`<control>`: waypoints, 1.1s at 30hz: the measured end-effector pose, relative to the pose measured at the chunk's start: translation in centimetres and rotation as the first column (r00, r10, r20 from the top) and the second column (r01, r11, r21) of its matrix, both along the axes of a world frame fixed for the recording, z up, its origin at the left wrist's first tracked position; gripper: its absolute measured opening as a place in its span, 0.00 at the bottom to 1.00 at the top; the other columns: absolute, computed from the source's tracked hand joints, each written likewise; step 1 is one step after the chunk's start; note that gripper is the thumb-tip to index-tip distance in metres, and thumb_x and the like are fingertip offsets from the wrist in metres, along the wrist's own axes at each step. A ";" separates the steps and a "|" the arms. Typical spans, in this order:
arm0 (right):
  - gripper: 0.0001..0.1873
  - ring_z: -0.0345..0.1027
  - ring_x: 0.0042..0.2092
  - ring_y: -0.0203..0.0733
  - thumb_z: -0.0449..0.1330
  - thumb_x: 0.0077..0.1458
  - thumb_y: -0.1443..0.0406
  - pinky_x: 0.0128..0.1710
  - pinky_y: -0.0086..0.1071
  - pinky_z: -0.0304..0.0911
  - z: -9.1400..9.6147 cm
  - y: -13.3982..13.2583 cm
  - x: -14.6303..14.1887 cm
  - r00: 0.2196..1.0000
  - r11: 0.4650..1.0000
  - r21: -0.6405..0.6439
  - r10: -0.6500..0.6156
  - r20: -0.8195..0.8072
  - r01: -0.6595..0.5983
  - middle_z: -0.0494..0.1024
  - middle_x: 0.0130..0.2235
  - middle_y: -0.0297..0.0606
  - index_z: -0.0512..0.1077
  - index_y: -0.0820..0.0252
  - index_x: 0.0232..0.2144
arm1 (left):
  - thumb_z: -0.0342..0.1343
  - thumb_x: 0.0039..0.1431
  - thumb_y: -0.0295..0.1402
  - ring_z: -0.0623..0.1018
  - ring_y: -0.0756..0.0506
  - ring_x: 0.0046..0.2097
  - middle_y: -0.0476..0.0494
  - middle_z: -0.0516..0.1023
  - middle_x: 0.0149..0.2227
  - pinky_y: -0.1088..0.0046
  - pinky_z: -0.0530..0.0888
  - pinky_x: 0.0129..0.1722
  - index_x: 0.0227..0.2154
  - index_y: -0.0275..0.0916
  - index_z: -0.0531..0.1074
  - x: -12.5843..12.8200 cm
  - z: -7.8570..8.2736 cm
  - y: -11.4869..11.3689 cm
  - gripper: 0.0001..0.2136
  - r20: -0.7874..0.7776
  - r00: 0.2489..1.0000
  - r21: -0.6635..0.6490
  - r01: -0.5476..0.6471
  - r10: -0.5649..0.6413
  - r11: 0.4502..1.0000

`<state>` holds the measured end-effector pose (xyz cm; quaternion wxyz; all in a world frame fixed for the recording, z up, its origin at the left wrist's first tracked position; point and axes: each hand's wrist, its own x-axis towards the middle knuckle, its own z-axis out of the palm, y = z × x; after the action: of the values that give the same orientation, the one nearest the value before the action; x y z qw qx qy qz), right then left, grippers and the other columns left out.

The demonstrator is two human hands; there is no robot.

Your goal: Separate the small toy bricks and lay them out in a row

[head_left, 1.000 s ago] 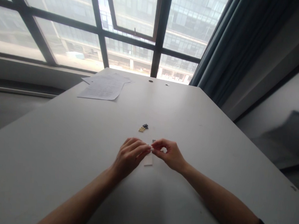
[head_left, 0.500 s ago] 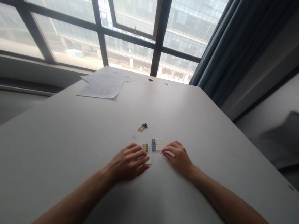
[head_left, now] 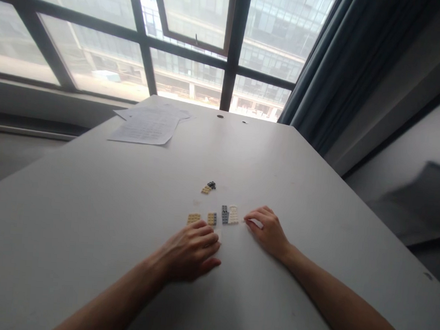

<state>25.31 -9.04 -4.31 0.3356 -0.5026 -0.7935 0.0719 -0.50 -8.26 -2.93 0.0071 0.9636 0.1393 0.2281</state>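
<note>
My left hand (head_left: pixel 193 248) rests on the table palm down, thumb apart from the fingers. A pale flat sheet or plate (head_left: pixel 218 234) shows partly from under its fingertips. Just beyond them lie tan studded bricks (head_left: pixel 193 218) and a tan-and-grey studded block (head_left: pixel 211 218). To the right of these are dark grey bricks (head_left: pixel 224 216), with white studded pieces (head_left: pixel 233 215) beside them. My right hand (head_left: pixel 267 229) has thumb and forefinger pinched at a tiny white piece (head_left: pixel 243 220), right of the white pieces and apart from them.
A small cluster of black pieces (head_left: pixel 211 185) and tan pieces (head_left: pixel 205 189) lies farther back on the white table (head_left: pixel 296 200). Printed papers (head_left: pixel 143 127) overlap at the far left. Two round holes pierce the far edge, below the window (head_left: pixel 196 12). A dark curtain (head_left: pixel 336 67) hangs right.
My left hand has drawn back toward me, uncovering the tan bricks. My right hand has shifted slightly right, away from the white pieces. The view has also moved a little.
</note>
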 end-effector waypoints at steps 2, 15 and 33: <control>0.05 0.66 0.38 0.41 0.60 0.56 0.70 0.43 0.37 0.59 0.1 -0.2 -0.3 1.000 1.000 0.027 0.014 0.026 -0.015 0.78 0.34 0.35 0.75 0.55 0.32 | 0.49 0.62 0.36 0.71 0.45 0.34 0.43 0.73 0.31 0.64 0.67 0.38 0.36 0.37 0.70 0.1 -0.1 0.0 0.09 -0.023 1.000 -0.011 0.001 -0.001 1.000; 0.03 0.64 0.39 0.41 0.60 0.56 0.69 0.43 0.36 0.56 0.0 -0.1 -1.8 0.991 0.999 0.037 0.007 0.132 -0.012 0.77 0.32 0.35 0.74 0.57 0.31 | 0.49 0.62 0.36 0.71 0.45 0.34 0.44 0.73 0.31 0.65 0.66 0.38 0.37 0.37 0.70 0.2 -0.2 0.0 0.09 -0.014 1.000 -0.014 0.003 -0.003 1.000; 0.04 0.64 0.39 0.41 0.60 0.57 0.68 0.42 0.37 0.57 -0.1 -1.2 -2.0 0.992 0.980 0.195 0.014 0.122 -0.038 0.76 0.35 0.37 0.74 0.56 0.36 | 0.53 0.60 0.32 0.72 0.44 0.39 0.43 0.75 0.35 0.65 0.68 0.39 0.35 0.38 0.71 -1.1 0.2 1.0 0.04 0.136 0.988 0.092 -0.081 0.068 0.992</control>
<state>23.31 -10.25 -4.38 0.3345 -0.4600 -0.8219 -0.0329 -1.60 -7.26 -2.77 -0.0391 0.9396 0.1631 0.2984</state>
